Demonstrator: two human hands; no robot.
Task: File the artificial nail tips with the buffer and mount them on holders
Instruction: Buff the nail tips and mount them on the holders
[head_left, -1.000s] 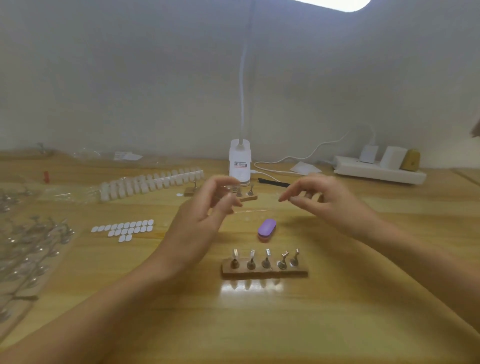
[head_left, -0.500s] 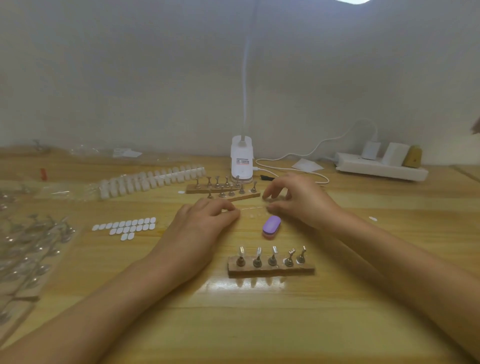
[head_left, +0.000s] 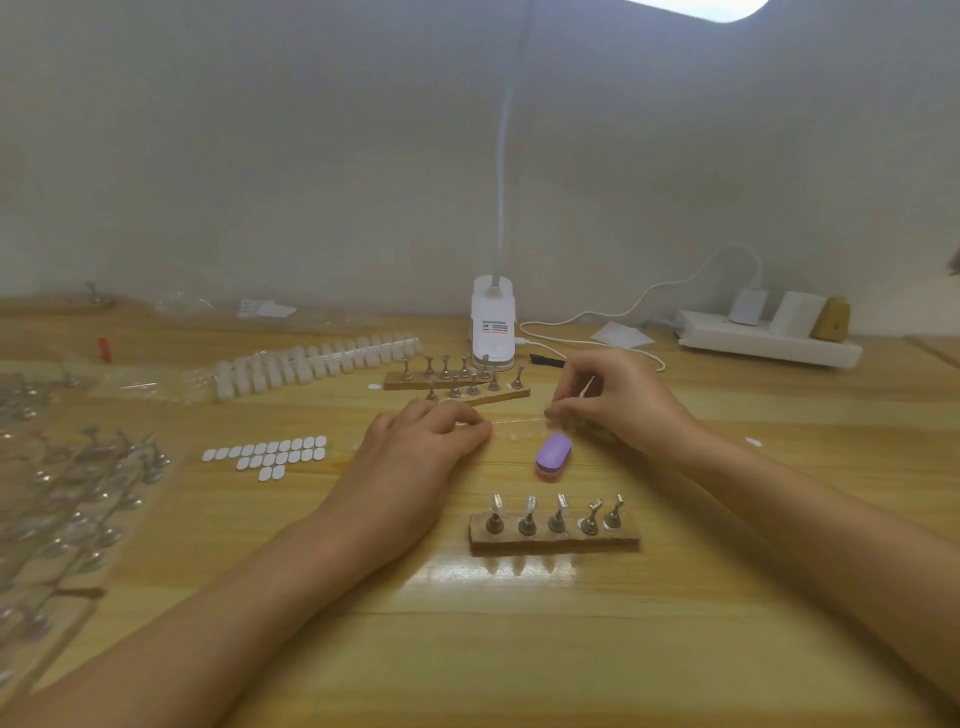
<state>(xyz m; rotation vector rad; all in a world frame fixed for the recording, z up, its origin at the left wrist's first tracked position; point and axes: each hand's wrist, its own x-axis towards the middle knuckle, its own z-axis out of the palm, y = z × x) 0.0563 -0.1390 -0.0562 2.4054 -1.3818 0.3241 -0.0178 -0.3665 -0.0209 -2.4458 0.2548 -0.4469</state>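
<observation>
A faint clear strip of nail tips lies on the wooden table between my hands. My left hand rests on the table with curled fingers and pinches the strip's left end. At the strip's right end my right hand pinches it with thumb and fingertips. The purple buffer lies just in front of the strip, untouched. Nearer to me stands a wooden base with a row of metal holders, several of them carrying clear tips.
Two more wooden bases with bare holders stand behind my hands. A long strip of white nail tips and white adhesive pads lie at the left, bagged metal holders at far left. Lamp base and power strip sit at the back.
Both hands came down from above the table onto the clear strip a second ago. Over the last half second they have barely moved.
</observation>
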